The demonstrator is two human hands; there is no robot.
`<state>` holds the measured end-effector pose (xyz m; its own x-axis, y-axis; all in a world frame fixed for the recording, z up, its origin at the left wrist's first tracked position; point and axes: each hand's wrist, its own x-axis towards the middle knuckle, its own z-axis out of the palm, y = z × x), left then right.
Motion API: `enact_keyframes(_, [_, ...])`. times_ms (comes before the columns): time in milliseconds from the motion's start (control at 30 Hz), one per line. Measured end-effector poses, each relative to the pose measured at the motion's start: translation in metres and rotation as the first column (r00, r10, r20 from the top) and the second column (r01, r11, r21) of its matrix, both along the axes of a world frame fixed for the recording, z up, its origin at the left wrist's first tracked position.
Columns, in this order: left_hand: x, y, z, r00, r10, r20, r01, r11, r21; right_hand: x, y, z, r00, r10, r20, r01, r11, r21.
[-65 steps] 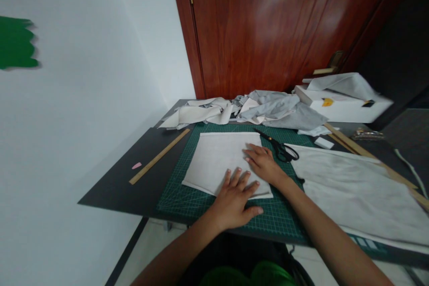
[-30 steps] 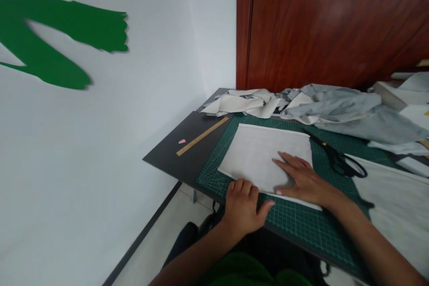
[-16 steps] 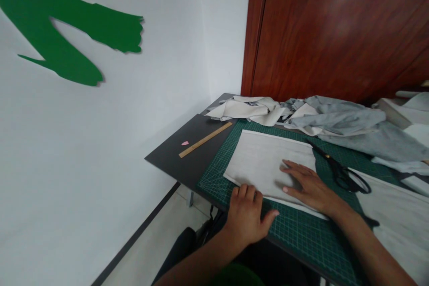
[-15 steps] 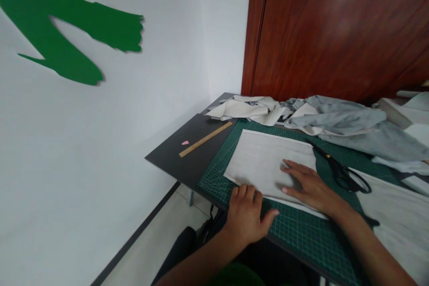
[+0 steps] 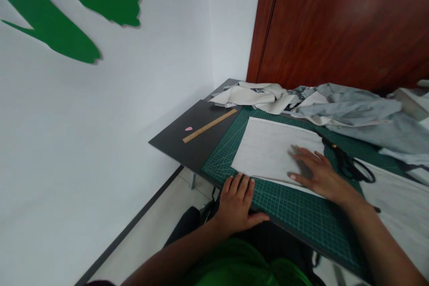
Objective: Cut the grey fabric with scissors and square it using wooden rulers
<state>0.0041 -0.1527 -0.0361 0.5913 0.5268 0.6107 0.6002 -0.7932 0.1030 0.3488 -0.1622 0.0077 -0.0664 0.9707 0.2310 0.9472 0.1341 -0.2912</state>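
A white rectangle of fabric (image 5: 268,145) lies flat on a green cutting mat (image 5: 288,205), with narrow folded-looking bands along its far and near edges. My left hand (image 5: 236,203) rests at the mat's near edge beside the fabric's near left corner, its fingers stretched out and thumb apart. Over the right part of the fabric is my right hand (image 5: 318,173), fingers spread and slightly blurred. Whether it presses on the fabric or hovers just above, I cannot tell. Black-handled scissors (image 5: 346,165) lie just right of the fabric, near my right hand.
A wooden ruler (image 5: 210,125) and a small pink piece (image 5: 188,128) lie on the dark tabletop (image 5: 174,143) at left. Crumpled white and grey fabric (image 5: 351,107) lines the back. Another pale fabric piece (image 5: 395,205) is at right. A white wall (image 5: 161,76) borders the left.
My left hand has slid left along the fabric's near edge, toward its corner. My right hand stays over the fabric's right part. The camera view has shifted a little.
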Motion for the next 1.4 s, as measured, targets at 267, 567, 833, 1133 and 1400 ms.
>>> enact_keyframes(267, [-0.006,0.010,-0.012,0.996,-0.081,0.044,0.080,0.996,0.043,-0.072,-0.007,0.016,0.958,0.274,-0.090,-0.278,0.959,-0.046])
enact_keyframes(567, [-0.018,0.032,0.022,0.995,0.091,0.032,-0.089,0.994,-0.065,-0.110,-0.019,0.014,0.833,0.529,-0.163,-0.537,0.844,-0.006])
enact_keyframes(833, [-0.021,0.036,0.002,0.996,-0.058,0.070,0.057,0.998,0.016,-0.107,-0.029,0.014,0.857,0.429,-0.284,-0.464,0.884,-0.065])
enact_keyframes(1133, [-0.023,0.037,-0.001,0.987,-0.094,0.128,0.077,0.989,0.128,-0.101,-0.028,0.017,0.851,0.371,-0.371,-0.423,0.904,-0.066])
enact_keyframes(1400, [-0.024,0.036,-0.007,0.994,-0.076,0.083,0.067,0.992,0.109,-0.033,-0.015,0.039,0.946,-0.316,0.066,0.300,0.936,0.185])
